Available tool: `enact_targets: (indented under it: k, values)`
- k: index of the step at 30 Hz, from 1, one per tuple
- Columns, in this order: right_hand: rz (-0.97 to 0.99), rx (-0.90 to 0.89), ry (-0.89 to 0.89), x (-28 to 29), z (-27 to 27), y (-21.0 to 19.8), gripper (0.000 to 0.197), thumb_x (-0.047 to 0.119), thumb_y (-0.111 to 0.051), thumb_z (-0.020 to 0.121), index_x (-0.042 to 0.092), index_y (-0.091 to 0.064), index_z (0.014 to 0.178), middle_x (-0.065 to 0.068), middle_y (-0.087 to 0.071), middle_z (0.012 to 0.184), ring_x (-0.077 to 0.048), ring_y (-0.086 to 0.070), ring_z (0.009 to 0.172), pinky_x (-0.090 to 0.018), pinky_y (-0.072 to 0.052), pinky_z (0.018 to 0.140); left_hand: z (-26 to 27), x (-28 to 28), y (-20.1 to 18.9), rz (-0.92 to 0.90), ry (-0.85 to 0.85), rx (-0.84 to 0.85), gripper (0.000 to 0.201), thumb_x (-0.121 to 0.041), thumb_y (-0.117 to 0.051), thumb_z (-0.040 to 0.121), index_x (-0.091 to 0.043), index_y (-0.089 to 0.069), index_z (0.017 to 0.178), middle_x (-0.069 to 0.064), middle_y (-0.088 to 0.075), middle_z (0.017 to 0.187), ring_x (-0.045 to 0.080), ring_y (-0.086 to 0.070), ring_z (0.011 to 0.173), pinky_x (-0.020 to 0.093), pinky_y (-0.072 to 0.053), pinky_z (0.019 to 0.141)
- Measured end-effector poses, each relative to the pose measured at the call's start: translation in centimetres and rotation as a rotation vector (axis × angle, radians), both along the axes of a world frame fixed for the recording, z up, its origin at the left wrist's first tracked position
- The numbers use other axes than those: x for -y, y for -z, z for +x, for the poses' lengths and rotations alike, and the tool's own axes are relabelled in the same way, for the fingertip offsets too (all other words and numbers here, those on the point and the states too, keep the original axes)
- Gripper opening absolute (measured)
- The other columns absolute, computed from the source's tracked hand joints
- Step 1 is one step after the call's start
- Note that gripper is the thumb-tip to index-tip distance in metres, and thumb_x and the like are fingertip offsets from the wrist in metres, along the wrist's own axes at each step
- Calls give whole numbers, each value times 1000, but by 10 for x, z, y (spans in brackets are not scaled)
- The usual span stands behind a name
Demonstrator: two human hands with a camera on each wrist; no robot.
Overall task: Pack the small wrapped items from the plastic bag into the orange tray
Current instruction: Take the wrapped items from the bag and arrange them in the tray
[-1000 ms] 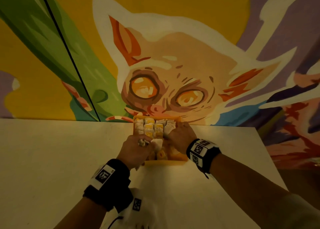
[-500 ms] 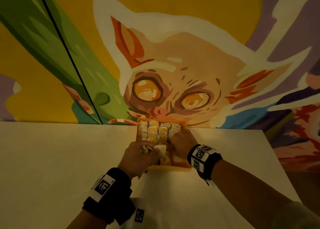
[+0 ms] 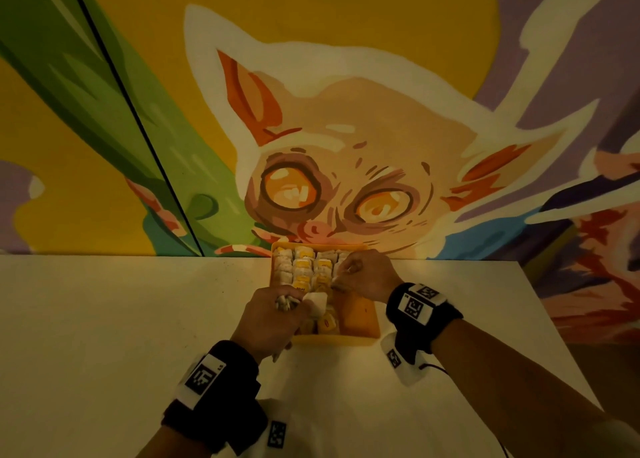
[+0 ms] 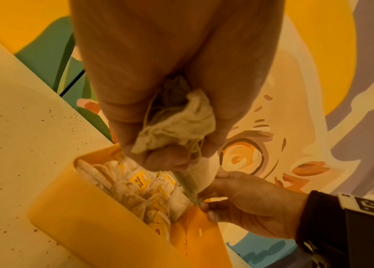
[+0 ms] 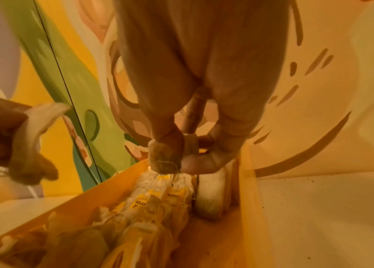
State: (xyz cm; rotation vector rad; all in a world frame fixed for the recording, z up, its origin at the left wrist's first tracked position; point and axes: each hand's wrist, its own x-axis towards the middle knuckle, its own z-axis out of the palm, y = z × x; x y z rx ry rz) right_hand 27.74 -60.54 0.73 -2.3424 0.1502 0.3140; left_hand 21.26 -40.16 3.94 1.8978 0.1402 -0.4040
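Note:
The orange tray (image 3: 362,319) stands at the table's far edge, with rows of small wrapped tea bags (image 3: 304,267) filling its left and middle. My left hand (image 3: 294,305) hovers over the tray's near left corner and grips a crumpled bunch of tea bags (image 4: 181,125) with loose strings; one white bag (image 3: 316,301) sticks out of the fist. My right hand (image 3: 343,277) is over the tray's right side and pinches a single tea bag (image 5: 161,159) just above the packed rows. A pale plastic bag (image 3: 339,388) lies flat in front of the tray.
The tray (image 5: 248,199) has a bare strip along its right wall. A painted mural wall (image 3: 346,128) rises directly behind the white table (image 3: 121,319). The table's right edge (image 3: 554,319) runs close to my right forearm. Dark specks dot the tabletop (image 4: 21,127).
Both hands stay over the tray. My right hand has drawn a little nearer along the tray's right side. My left hand keeps its bunch.

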Motion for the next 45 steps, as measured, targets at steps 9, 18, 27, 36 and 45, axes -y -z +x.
enact_targets:
  k: [9, 18, 27, 36, 45]
  values:
    - [343, -113, 330, -9, 8, 10, 20, 13, -67, 81, 8, -60, 99, -9, -66, 74, -23, -61, 61, -32, -50, 57, -1, -5, -4, 8, -15, 5, 15, -22, -72, 85, -26, -67, 71, 12, -67, 70, 10, -51, 38, 22, -44, 38]
    - [1141, -383, 407, -13, 0, -9, 25, -11, -38, 89, 6, -55, 85, -10, -53, 81, -18, -55, 75, -22, -50, 60, -2, -3, 1, 7, -5, -5, 12, -23, -71, 86, -25, -69, 74, 16, -68, 74, 11, -53, 42, 25, -48, 40]
    - [1080, -392, 355, -7, -1, -5, 9, 0, -54, 86, 4, -57, 94, -10, -59, 86, -20, -63, 76, -27, -51, 66, -2, -4, 3, 11, -5, -10, 6, -25, -72, 85, -22, -70, 80, 15, -69, 79, 16, -58, 53, 26, -49, 43]
    - [-66, 168, 17, 6, -2, 9, 10, 23, -64, 86, 20, -55, 85, 8, -55, 71, -10, -51, 65, -18, -33, 52, -4, -3, 5, 1, 1, -15, 7, -24, -70, 86, -24, -69, 80, 15, -68, 73, 16, -59, 55, 27, -50, 44]
    - [-561, 38, -200, 6, 0, 12, 23, 48, -58, 88, 34, -69, 103, 0, -59, 121, -29, -46, 119, -40, -37, 99, -2, -5, 7, 16, 6, 0, 6, -24, -70, 86, -23, -69, 80, 9, -66, 70, 12, -57, 50, 25, -49, 42]
